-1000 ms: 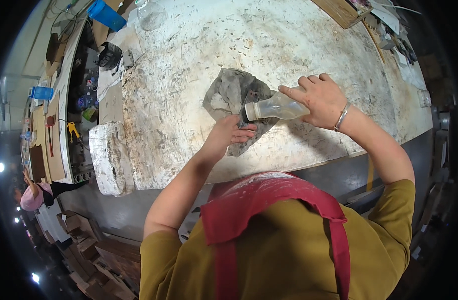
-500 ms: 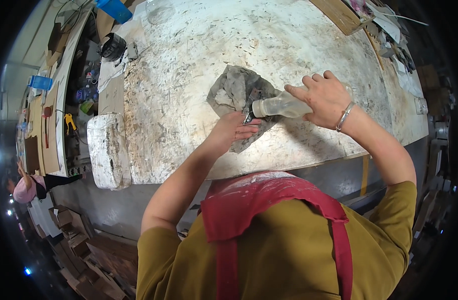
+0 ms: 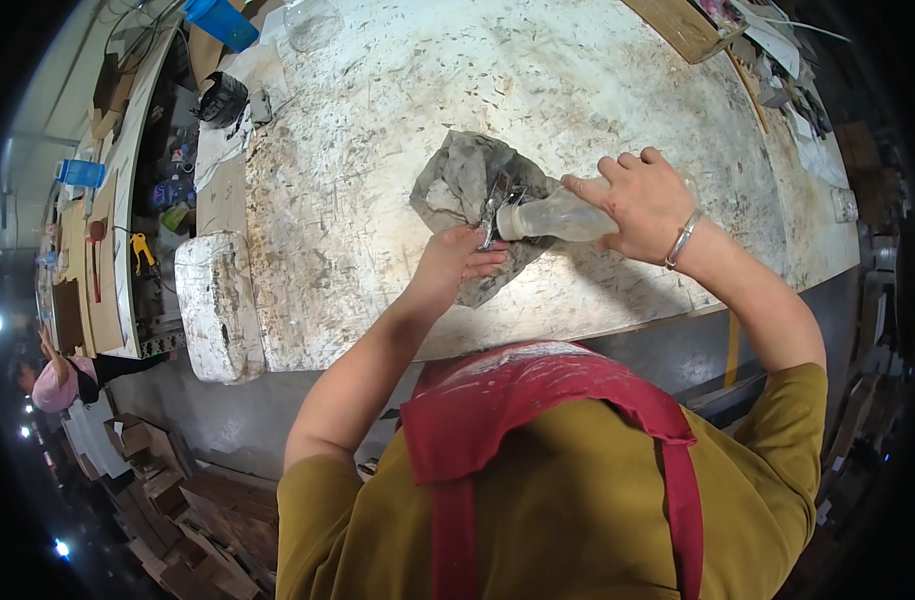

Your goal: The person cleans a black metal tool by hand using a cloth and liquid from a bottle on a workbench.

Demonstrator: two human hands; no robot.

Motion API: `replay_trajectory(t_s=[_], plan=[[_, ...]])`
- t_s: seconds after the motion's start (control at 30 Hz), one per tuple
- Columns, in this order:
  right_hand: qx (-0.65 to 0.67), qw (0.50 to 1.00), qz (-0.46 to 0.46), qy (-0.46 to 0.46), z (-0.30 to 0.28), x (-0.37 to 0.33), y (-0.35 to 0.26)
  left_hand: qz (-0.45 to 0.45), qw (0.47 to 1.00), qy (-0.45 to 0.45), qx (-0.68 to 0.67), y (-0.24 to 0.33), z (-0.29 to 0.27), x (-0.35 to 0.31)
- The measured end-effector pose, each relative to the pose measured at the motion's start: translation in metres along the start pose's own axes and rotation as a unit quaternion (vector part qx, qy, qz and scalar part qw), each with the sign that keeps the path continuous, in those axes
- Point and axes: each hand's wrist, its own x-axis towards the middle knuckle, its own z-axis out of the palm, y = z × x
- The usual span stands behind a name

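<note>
A crumpled grey cloth [image 3: 462,168] lies on the worn white worktable [image 3: 378,90]. Over it is a small dark, shiny, narrow piece, its lower end pinched at the fingers of my left hand [image 3: 452,266]; I cannot make out its kind. My right hand [image 3: 650,207] is wrapped round a translucent plastic bottle [image 3: 563,216], tipped nearly level. The bottle's pale neck points left and meets the dark piece, or hangs just above it. A metal bangle [image 3: 684,240] circles my right wrist.
A white, stained block-shaped bundle [image 3: 215,307] sits at the table's left edge. Farther back are a black tub [image 3: 222,98] and a blue container [image 3: 221,24]. A wooden board [image 3: 678,28] lies far right. Another person [image 3: 60,382] stands at the far left.
The bottle and my right hand have shifted slightly left. Bright glints now show on the dark piece around the bottle's mouth. My left hand stays nearly in place.
</note>
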Motion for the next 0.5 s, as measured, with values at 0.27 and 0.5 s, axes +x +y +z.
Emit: replay_trajectory(t_s=[0.27,0.5], plan=[[0.036,0.999,0.014,-0.005,0.019,-0.008,0.013,-0.008,1.000,-0.014,0.001,0.006,0.003,-0.004],[0.254,0.948,0.070,0.179,0.077,-0.002,0.053,0.029,0.995,0.038,0.087,0.022,-0.002,-0.006]])
